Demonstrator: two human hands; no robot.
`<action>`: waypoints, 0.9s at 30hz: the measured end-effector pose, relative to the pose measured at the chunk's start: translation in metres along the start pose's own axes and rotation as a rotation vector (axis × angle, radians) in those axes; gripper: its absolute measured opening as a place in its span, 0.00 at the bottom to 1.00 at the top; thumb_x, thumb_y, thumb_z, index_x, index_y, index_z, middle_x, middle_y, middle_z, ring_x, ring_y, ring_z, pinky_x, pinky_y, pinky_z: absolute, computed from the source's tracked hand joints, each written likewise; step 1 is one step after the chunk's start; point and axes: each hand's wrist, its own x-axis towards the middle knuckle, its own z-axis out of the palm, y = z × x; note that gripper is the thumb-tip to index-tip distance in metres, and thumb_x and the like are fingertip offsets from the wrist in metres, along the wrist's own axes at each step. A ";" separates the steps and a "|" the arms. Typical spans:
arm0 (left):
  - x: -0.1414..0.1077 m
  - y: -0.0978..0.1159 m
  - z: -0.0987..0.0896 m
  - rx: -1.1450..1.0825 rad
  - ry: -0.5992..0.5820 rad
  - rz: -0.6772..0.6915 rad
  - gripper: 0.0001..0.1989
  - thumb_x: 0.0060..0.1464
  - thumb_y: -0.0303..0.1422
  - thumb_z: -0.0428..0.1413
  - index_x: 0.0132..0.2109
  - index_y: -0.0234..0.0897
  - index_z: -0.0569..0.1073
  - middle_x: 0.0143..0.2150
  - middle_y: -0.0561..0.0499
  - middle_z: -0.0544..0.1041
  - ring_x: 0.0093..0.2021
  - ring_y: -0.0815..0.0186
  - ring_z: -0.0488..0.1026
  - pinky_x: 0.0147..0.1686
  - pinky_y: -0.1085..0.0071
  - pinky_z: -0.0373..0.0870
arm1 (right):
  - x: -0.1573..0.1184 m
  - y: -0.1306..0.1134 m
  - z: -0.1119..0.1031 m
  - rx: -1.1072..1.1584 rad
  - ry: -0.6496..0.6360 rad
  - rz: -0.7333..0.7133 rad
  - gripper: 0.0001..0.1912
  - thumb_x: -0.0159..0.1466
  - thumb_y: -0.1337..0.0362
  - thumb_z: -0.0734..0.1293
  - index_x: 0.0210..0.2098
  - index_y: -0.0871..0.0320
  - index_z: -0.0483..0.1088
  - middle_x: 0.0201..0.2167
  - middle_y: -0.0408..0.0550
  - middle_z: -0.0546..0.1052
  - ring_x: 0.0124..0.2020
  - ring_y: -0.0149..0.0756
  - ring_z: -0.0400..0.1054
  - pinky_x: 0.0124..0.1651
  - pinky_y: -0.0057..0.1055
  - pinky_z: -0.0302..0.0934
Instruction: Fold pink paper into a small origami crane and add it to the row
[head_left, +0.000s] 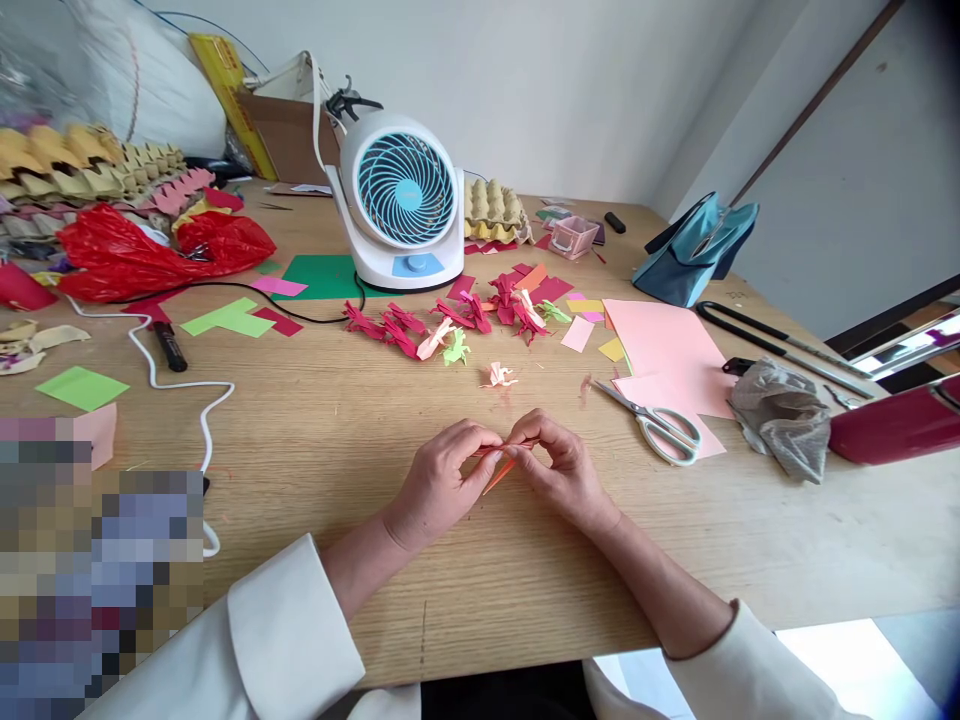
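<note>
Just above the table's middle, my left hand (448, 468) and my right hand (561, 470) meet fingertip to fingertip. Both are closed in a pinch on a small folded orange paper (498, 478), whose narrow pointed end sticks out below the fingers; the rest is mostly hidden. Beyond my hands lies a small pale pink folded paper figure (498, 375). Farther back is a row of folded paper figures (397, 328) in crimson, pink and light green. White-handled scissors (660, 425) rest right of my right hand, partly on pink paper.
A white fan (405, 200) stands at the back. Pink sheets (660, 345), a crumpled grey cloth (780, 415) and a dark red cylinder (896, 425) lie right. A white cable (180, 384), black marker (171, 348), green paper (82, 388) and red plastic bag (127, 255) are left.
</note>
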 end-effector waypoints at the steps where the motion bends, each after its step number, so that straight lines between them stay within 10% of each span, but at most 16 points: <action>1: 0.000 0.000 0.000 -0.005 0.005 -0.012 0.04 0.61 0.27 0.53 0.38 0.39 0.71 0.35 0.50 0.75 0.36 0.66 0.73 0.39 0.70 0.69 | 0.000 0.000 0.000 0.002 0.007 -0.009 0.08 0.65 0.60 0.68 0.32 0.56 0.70 0.30 0.44 0.71 0.32 0.33 0.65 0.37 0.31 0.62; 27: 0.003 -0.001 -0.006 0.089 -0.012 0.102 0.08 0.63 0.27 0.53 0.46 0.38 0.76 0.39 0.48 0.79 0.39 0.66 0.76 0.42 0.71 0.72 | 0.001 0.010 0.002 0.187 0.030 0.223 0.12 0.64 0.54 0.69 0.33 0.57 0.71 0.28 0.43 0.73 0.30 0.31 0.66 0.35 0.28 0.62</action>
